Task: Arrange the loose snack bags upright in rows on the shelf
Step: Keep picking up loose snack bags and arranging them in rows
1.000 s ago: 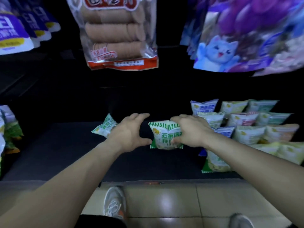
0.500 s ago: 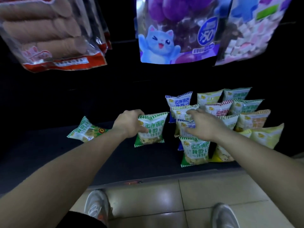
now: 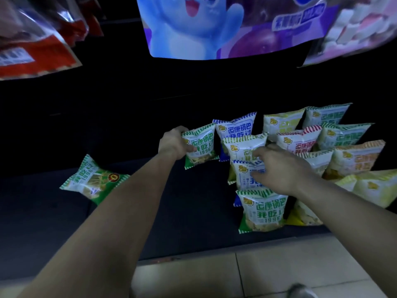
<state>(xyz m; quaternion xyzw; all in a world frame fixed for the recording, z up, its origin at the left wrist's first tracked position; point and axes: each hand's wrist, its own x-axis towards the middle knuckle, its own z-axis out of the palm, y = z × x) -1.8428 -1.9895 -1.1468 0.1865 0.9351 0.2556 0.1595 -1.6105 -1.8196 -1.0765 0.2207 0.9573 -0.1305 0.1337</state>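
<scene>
Snack bag (image 3: 200,146), green-striped, gripped upright in left hand (image 3: 173,143). Right hand (image 3: 278,169), fingers loosely spread, touches standing bags (image 3: 242,147). 1 loose bag (image 3: 94,179) lies flat left of both hands.

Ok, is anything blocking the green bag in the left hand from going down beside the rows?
Nothing visible. The left hand holds the green bag just left of the blue bag, over bare shelf.

Loose bag (image 3: 94,179) left — rows (image 3: 296,140) right
</scene>
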